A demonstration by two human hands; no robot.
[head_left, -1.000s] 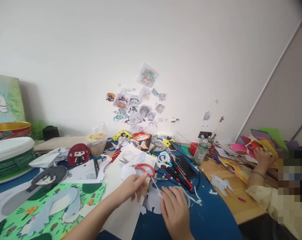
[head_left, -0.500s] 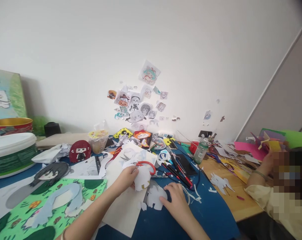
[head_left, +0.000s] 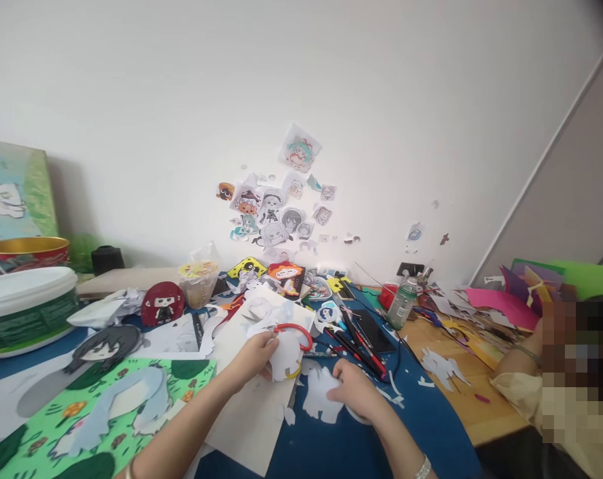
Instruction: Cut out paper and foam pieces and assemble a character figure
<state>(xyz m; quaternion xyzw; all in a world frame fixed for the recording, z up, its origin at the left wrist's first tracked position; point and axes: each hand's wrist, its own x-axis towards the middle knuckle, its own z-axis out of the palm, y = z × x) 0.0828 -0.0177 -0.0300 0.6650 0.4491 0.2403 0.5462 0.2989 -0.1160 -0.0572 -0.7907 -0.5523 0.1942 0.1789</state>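
Note:
My left hand (head_left: 254, 359) pinches a white paper cutout (head_left: 284, 359) between thumb and fingers, above a long pale sheet (head_left: 251, 419). Right behind that cutout show the red handles (head_left: 305, 336) of a pair of scissors, whose blades are partly covered by paper. My right hand (head_left: 355, 389) is closed on the right edge of a second white paper cutout (head_left: 321, 398), which has a notched lower edge. Small paper scraps (head_left: 288, 416) lie between the two cutouts on the blue table cover (head_left: 301, 452).
Markers (head_left: 365, 349), a black pad (head_left: 373, 329) and a bottle (head_left: 401, 303) stand or lie behind my right hand. A painted green sheet (head_left: 186, 379) and a white-lidded tub (head_left: 29, 309) are at left. Another person (head_left: 520, 392) sits at right beside coloured papers (head_left: 503, 303).
My right hand's spread fingers have closed on the edge of the second cutout, which has shifted right, away from the first. My left hand still holds its cutout. The view has shifted slightly.

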